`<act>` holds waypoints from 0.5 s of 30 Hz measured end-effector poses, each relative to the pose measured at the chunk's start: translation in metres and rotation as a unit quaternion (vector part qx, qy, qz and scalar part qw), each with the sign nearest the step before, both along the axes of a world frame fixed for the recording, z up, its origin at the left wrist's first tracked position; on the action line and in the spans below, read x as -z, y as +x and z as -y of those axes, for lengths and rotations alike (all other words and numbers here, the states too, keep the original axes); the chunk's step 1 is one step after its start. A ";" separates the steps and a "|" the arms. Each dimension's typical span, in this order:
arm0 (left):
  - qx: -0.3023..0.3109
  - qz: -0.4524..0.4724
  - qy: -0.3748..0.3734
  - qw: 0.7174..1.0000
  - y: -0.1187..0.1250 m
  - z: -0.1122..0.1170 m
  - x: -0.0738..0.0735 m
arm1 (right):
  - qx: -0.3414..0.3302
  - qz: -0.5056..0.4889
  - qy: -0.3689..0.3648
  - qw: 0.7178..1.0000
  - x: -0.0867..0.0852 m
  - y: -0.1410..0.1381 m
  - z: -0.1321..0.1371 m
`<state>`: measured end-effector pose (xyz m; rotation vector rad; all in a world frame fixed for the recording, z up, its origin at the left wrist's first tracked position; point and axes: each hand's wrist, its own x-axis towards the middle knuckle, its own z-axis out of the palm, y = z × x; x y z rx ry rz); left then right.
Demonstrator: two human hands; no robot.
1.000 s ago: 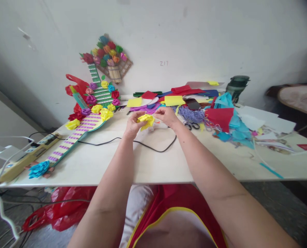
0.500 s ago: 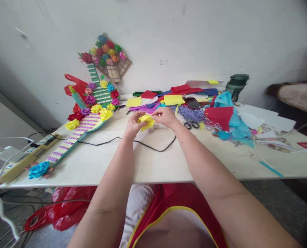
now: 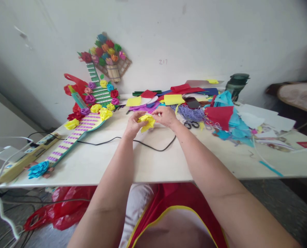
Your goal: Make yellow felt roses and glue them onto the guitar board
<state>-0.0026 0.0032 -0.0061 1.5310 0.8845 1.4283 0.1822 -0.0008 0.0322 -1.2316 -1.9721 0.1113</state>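
Note:
A yellow paper flower (image 3: 147, 123) with crumpled petals is held above the table, its left side between the fingers and thumb of my left hand (image 3: 134, 124). My right hand (image 3: 165, 116) is closed in a pinch at the flower's upper right edge. A thin pale strand seems to run between the two sets of fingertips, but what the right fingers grip is too small to make out. Below the hands, a black cable (image 3: 112, 139) curves across the white table (image 3: 158, 168).
To the left stand a guitar-shaped craft (image 3: 83, 129) with paper flowers, a glue bottle (image 3: 78, 98) and a power strip (image 3: 39, 151). Coloured sheets (image 3: 172, 100), purple string (image 3: 191, 113), scissors (image 3: 191, 124) and a dark bottle (image 3: 236, 86) lie or stand at the back and right.
The yellow flower has turned slightly in my fingers, showing more of its petals. Both hands stay in nearly the same place.

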 end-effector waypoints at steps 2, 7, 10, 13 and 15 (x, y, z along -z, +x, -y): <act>-0.003 -0.001 0.002 1.000 0.000 0.000 0.000 | 0.001 0.001 -0.005 1.000 -0.001 0.000 0.000; 0.001 -0.011 0.010 1.000 -0.001 0.000 0.000 | 0.007 0.005 -0.010 1.000 -0.001 -0.001 0.002; 0.003 -0.017 0.014 1.000 0.000 0.000 -0.001 | 0.016 0.010 -0.009 1.000 -0.001 -0.002 0.003; 0.003 -0.008 0.012 1.000 0.001 0.001 -0.001 | 0.021 0.014 0.000 1.000 0.000 -0.002 0.002; 0.004 -0.002 0.007 1.000 0.002 0.001 -0.001 | 0.021 0.016 0.006 1.000 0.001 -0.002 0.002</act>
